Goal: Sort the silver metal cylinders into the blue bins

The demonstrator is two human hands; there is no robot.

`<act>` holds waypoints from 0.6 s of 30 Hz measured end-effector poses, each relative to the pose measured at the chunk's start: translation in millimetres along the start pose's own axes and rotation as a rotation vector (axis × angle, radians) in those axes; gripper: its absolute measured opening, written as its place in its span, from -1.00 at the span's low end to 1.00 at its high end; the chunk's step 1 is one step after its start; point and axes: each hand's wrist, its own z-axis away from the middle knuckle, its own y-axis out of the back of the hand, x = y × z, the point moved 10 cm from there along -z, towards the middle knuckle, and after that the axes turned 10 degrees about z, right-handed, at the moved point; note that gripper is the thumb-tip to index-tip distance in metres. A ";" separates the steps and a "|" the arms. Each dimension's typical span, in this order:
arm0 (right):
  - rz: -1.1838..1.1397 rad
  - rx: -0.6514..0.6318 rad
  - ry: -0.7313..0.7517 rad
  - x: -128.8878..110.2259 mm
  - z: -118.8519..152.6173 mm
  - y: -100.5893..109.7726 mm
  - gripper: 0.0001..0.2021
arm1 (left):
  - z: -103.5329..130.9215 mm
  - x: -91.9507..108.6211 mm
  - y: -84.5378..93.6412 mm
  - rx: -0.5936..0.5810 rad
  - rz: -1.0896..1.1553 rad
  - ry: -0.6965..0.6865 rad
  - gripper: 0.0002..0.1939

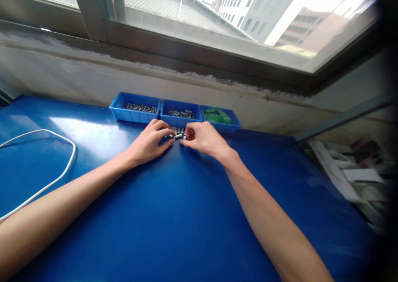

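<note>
Both of my hands meet in front of three blue bins at the back of the blue table. My left hand is closed, its thumb and fingers pinching a small metal cylinder. Close on the right, my right hand is curled with thumb and forefinger together at another small metal part. Several more metal pieces lie between the hands, against the middle bin. My fingers partly hide these parts.
The left bin holds many small metal parts, the middle one longer metal pieces, the right bin green packets. A white cable curves over the table's left side. Behind stand a wall and window; papers are at the right.
</note>
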 end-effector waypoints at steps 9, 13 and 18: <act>-0.182 -0.077 0.109 -0.2 -1.3 -3.6 -0.93 | -0.2 0.5 0.1 0.002 0.000 0.003 -0.78; -0.457 -0.056 0.113 1.1 -1.8 0.1 -0.89 | -0.6 0.7 0.3 0.001 -0.002 0.009 -0.77; -0.645 -0.022 0.101 4.0 -2.6 -0.3 -0.83 | -0.7 2.4 0.9 0.004 0.006 0.005 -0.77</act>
